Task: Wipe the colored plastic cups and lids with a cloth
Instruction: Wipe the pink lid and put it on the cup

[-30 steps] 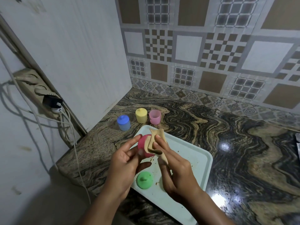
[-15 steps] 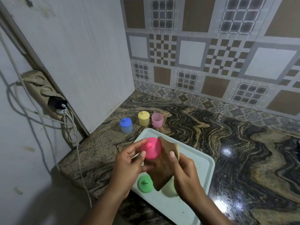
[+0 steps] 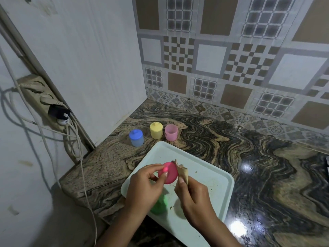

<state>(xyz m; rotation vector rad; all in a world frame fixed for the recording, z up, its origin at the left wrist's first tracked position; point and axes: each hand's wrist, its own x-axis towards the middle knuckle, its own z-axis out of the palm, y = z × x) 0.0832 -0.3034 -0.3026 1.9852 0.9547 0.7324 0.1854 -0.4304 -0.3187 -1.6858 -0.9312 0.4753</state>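
Leftmost, a power strip [image 3: 41,99] hangs on the wall with a black adapter [image 3: 57,112] plugged in and cables trailing down.

On the worktop [image 3: 249,157] near the back corner: three lidded or open cups in a row, well apart from the hands — blue cup [image 3: 136,138] with lid, yellow cup [image 3: 156,130] with lid, pink cup [image 3: 171,132] open, no lid on it.

Pale tray [image 3: 213,177] sits in front of them, specked with brown crumbs.

Left hand [image 3: 145,189] is over the tray's left part, fingers closed around a pink lid [image 3: 168,172], held tilted on edge with its knob facing the camera.

Green lid [image 3: 160,205] lies on the tray directly under the left hand, partly hidden by it.

Right hand [image 3: 193,196] is just beside the pink lid on its right, fingers pinched shut on a tan cloth [image 3: 183,172]; the cloth is bunched and touches the lid's right rim.

Count: three cups, two loose lids (pink, green), one cloth, one tray.
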